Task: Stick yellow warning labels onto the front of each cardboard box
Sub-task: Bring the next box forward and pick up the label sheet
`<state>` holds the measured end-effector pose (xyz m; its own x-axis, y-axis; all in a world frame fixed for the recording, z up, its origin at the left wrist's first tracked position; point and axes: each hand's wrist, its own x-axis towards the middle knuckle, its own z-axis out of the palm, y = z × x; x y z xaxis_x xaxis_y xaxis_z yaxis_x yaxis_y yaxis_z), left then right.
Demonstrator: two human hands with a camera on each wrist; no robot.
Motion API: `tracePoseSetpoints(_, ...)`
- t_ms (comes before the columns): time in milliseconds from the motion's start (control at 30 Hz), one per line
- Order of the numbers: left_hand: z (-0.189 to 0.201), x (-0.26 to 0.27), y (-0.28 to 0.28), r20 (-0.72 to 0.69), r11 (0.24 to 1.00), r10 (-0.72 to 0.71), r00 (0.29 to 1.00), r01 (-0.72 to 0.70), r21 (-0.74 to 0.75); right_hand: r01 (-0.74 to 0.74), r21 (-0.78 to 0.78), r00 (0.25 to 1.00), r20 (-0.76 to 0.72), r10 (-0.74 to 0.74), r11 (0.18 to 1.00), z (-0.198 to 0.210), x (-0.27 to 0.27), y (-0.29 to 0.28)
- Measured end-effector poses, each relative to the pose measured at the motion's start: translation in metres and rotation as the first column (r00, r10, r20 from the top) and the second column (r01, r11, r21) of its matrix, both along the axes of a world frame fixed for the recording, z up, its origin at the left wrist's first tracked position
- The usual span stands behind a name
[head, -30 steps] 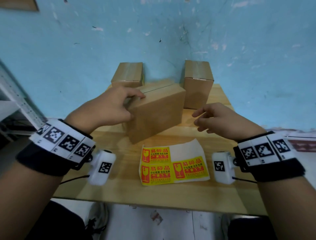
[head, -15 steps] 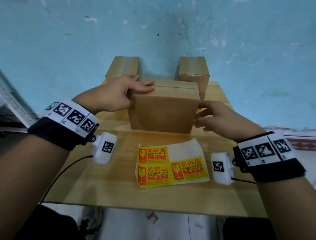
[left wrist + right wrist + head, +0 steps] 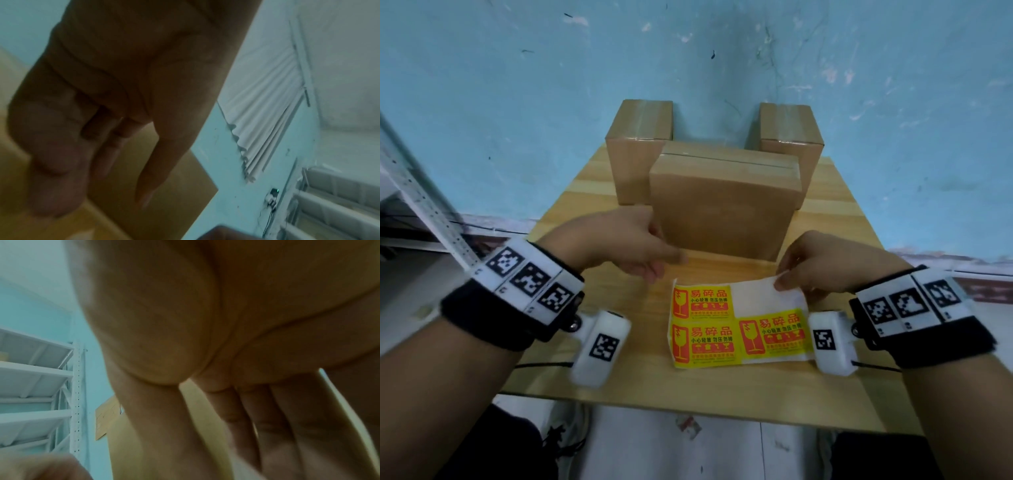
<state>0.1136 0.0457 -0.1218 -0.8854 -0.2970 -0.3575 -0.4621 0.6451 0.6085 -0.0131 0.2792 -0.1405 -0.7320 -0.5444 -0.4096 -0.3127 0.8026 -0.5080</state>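
A plain cardboard box stands at the middle of the wooden table, its broad front facing me. Two more boxes stand behind it, one at the left and one at the right. In front lies a white label sheet with three yellow warning labels. My right hand pinches the sheet's far right corner, which is lifted a little. My left hand hovers with relaxed fingers just beyond the sheet's far left corner and holds nothing. Both wrist views are blurred.
A blue wall rises right behind the table. A white metal shelf rack stands to the left, also seen as a shelf rack in the right wrist view. The table's front edge is near my body.
Both hands have let go of the front box, which now stands square to me. They dropped toward the label sheet, and the right hand took hold of its far corner.
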Motion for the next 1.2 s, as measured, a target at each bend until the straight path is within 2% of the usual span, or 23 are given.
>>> tracePoseSetpoints(67, -0.011, -0.002, 0.006, 0.119, 0.999, -0.037, 0.992, 0.035, 0.02, -0.039, -0.045, 0.999, -0.029, 0.038, 0.998, -0.003, 0.002, -0.003)
tracePoseSetpoints(133, -0.018, -0.004, 0.011, 0.131, 0.991, -0.121, 0.984, 0.127, -0.04, -0.047, -0.083, 0.997, -0.073, 0.04, 0.995, -0.004, 0.001, -0.005)
tracePoseSetpoints(200, -0.022, -0.005, 0.014, 0.027, 0.98, -0.173, 0.985, 0.175, -0.099, -0.055, -0.088, 0.992, -0.116, 0.045, 0.995, -0.003, 0.001, -0.005)
tracePoseSetpoints(333, -0.021, -0.005, 0.007, -0.185, 0.975, -0.189, 0.964, 0.207, 0.082, -0.133, -0.065, 0.977, -0.175, 0.12, 0.989, 0.001, 0.002, -0.004)
tracePoseSetpoints(367, -0.021, -0.005, 0.004, -0.224, 0.97, -0.2, 0.954, 0.225, 0.09, -0.158, -0.085, 0.974, -0.175, 0.142, 0.984, 0.002, 0.003, -0.003)
tracePoseSetpoints(433, -0.022, -0.005, 0.0, -0.31, 0.968, -0.229, 0.923, 0.249, 0.026, -0.205, -0.126, 0.968, -0.175, 0.182, 0.971, 0.003, 0.006, -0.004)
tracePoseSetpoints(500, -0.025, -0.005, -0.003, -0.388, 0.97, -0.234, 0.891, 0.238, -0.038, -0.221, -0.163, 0.966, -0.173, 0.193, 0.962, 0.003, 0.007, -0.006)
tracePoseSetpoints(600, -0.028, -0.005, -0.005, -0.49, 0.984, -0.16, 0.857, 0.178, -0.011, -0.226, -0.245, 0.965, -0.188, 0.183, 0.943, 0.003, 0.008, -0.008)
tracePoseSetpoints(700, -0.029, -0.004, -0.008, -0.524, 0.992, -0.102, 0.846, 0.126, 0.011, -0.228, -0.312, 0.97, -0.15, 0.189, 0.922, 0.003, 0.009, -0.01)
tracePoseSetpoints(767, -0.028, -0.003, -0.007, -0.548, 0.996, -0.086, 0.832, 0.053, -0.074, -0.212, -0.35, 0.977, -0.109, 0.185, 0.912, 0.003, 0.011, -0.011)
tracePoseSetpoints(867, -0.023, -0.001, -0.003, -0.63, 0.965, -0.065, 0.774, -0.111, -0.237, -0.181, -0.421, 0.983, -0.066, 0.169, 0.889, 0.004, 0.014, -0.015)
tracePoseSetpoints(933, -0.018, 0.0, 0.001, -0.636, 0.967, -0.126, 0.761, -0.049, -0.249, -0.182, -0.465, 0.983, -0.065, 0.172, 0.866, 0.005, 0.017, -0.017)
tracePoseSetpoints(1033, -0.017, 0.004, 0.011, -0.488, 0.944, -0.269, 0.83, 0.128, -0.303, -0.193, -0.526, 0.981, -0.079, 0.178, 0.829, 0.007, 0.021, -0.02)
tracePoseSetpoints(1133, -0.021, 0.009, 0.024, -0.497, 0.938, -0.255, 0.83, 0.086, -0.336, -0.196, -0.543, 0.98, -0.122, 0.155, 0.816, 0.01, 0.026, -0.022)
tracePoseSetpoints(1200, -0.02, 0.01, 0.033, -0.57, 0.97, -0.172, 0.803, 0.038, -0.24, -0.217, -0.544, 0.975, -0.161, 0.154, 0.811, 0.013, 0.03, -0.023)
